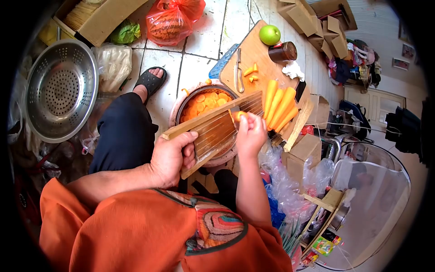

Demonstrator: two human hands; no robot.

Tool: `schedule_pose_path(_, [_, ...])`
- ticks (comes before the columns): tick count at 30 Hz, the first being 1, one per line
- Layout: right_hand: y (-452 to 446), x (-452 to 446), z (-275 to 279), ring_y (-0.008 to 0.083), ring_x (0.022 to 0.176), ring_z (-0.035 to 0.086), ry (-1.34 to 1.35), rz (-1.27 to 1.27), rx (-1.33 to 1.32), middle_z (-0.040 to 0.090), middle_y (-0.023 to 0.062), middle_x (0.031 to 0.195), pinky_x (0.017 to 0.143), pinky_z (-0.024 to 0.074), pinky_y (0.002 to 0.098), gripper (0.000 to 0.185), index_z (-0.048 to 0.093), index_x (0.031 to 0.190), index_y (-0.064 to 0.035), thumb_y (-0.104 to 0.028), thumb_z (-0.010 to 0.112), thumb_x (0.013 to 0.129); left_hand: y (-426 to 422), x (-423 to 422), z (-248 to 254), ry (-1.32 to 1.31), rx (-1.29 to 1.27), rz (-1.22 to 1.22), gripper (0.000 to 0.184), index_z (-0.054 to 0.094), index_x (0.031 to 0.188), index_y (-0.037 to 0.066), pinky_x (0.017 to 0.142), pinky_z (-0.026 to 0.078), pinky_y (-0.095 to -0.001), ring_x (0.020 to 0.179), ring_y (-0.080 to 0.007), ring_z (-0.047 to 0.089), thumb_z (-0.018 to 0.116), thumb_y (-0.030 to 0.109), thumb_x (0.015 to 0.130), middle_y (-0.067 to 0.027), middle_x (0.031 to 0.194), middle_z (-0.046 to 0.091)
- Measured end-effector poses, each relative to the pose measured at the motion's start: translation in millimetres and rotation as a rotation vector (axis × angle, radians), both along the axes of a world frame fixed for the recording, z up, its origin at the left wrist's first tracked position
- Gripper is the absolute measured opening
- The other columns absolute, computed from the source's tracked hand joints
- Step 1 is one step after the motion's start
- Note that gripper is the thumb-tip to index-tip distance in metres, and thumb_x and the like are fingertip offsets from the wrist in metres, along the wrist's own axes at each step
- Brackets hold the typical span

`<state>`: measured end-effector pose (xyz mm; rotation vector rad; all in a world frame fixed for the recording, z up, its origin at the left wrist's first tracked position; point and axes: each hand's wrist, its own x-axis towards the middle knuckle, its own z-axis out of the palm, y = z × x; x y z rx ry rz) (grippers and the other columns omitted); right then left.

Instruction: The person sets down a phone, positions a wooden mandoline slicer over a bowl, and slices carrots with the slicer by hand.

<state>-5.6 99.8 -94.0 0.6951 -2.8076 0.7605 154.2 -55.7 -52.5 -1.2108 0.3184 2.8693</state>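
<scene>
My left hand grips the near end of a long wooden slicer, which is held tilted over a round basin. My right hand is closed around a piece of carrot, pressed against the slicer by its blade. Orange carrot slices lie in the basin, partly hidden under the slicer. Several peeled whole carrots rest just beyond my right hand, on the edge of a wooden cutting board.
On the board are a peeler, small carrot ends, a dark jar and a green apple. A metal colander stands at the left. A red bag sits on the tiles. Plastic bags crowd the right.
</scene>
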Motion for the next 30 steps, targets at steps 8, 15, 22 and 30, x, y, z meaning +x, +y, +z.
schedule_pose_path(8, [-13.7, 42.7, 25.4, 0.0156, 0.062, 0.057, -0.206, 0.033, -0.098, 0.058, 0.0081, 0.080, 0.059, 0.0494, 0.0273, 0.015, 0.062, 0.086, -0.0012, -0.013, 0.070, 0.082, -1.5, 0.1, 0.9, -0.010, 0.002, 0.000, 0.023, 0.046, 0.067, 0.009, 0.040, 0.033, -0.0279, 0.038, -0.0114, 0.035, 0.057, 0.013, 0.088, 0.0002, 0.050, 0.040])
schedule_pose_path(15, [12.5, -27.9, -27.3, 0.0152, 0.062, 0.059, -0.239, -0.200, -0.146, 0.062, 0.0091, 0.080, 0.060, 0.0493, 0.0279, 0.013, 0.062, 0.081, -0.0016, -0.012, 0.069, 0.082, -2.0, -0.5, 1.4, -0.017, 0.001, -0.003, 0.024, 0.046, 0.066, 0.009, 0.040, 0.033, -0.0278, 0.038, -0.0116, 0.035, 0.057, 0.012, 0.088, 0.0002, 0.050, 0.040])
schedule_pose_path(22, [-14.0, 44.6, 17.4, 0.0138, 0.066, 0.060, -0.297, -0.036, -0.228, 0.061, 0.0075, 0.079, 0.062, 0.0510, 0.0264, 0.013, 0.063, 0.082, -0.0023, -0.013, 0.070, 0.083, -2.7, 1.0, 1.7, -0.034, -0.004, -0.010, 0.023, 0.048, 0.067, 0.008, 0.039, 0.033, -0.0280, 0.038, -0.0117, 0.036, 0.058, 0.012, 0.087, -0.0003, 0.050, 0.041])
schedule_pose_path(30, [19.1, -20.3, -28.7, 0.0167, 0.063, 0.058, -0.180, -0.170, -0.097, 0.061, 0.0069, 0.073, 0.063, 0.0488, 0.0311, 0.016, 0.063, 0.079, -0.0023, -0.017, 0.069, 0.083, -2.0, 0.5, 1.9, -0.004, 0.006, 0.003, 0.022, 0.049, 0.069, 0.008, 0.039, 0.033, -0.0277, 0.038, -0.0112, 0.036, 0.058, 0.012, 0.088, 0.0000, 0.050, 0.042])
